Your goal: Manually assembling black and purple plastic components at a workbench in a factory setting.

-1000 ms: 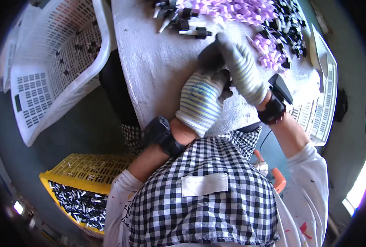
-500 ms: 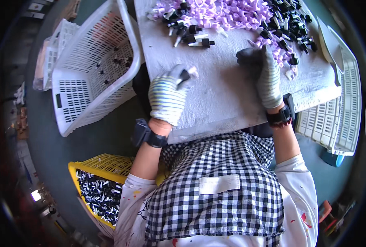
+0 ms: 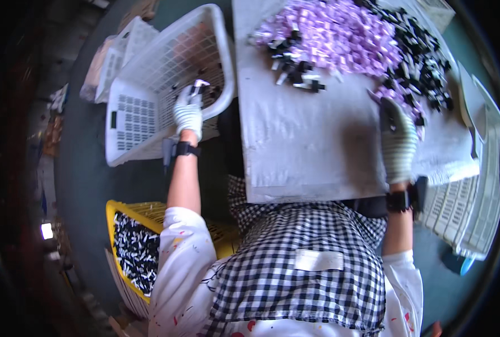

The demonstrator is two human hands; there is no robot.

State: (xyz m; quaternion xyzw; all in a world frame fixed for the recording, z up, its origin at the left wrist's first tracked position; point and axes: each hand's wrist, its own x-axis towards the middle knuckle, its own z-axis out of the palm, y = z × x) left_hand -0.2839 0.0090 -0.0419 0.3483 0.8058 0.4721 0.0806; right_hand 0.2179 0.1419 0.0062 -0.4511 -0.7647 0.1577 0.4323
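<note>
My left hand [image 3: 188,115], in a striped glove with grey fingertips, reaches over the near rim of a white plastic basket [image 3: 132,121]. Its fingers are closed on a small black-and-lilac plastic cap [image 3: 201,83]. Several dark pieces lie inside that basket, partly hidden by the hand. On the grey table [image 3: 306,140], my right hand [image 3: 398,137], gloved alike, touches the near edge of a pile of lilac plastic caps [image 3: 340,36]. Motion smears its fingers, and what they hold cannot be made out. Black caps with white stems [image 3: 415,56] lie heaped beside the lilac ones.
A few black caps [image 3: 300,76] lie left of the pile. A yellow basket [image 3: 110,216] full of black-and-white pieces stands on the floor at lower left. Another white basket [image 3: 458,213] stands right of the table. More pale crates [image 3: 115,67] are at far left.
My left hand has moved left from above the table to over the white basket, carrying the cap. My right hand stays by the pile's near edge. The whole view has shifted.
</note>
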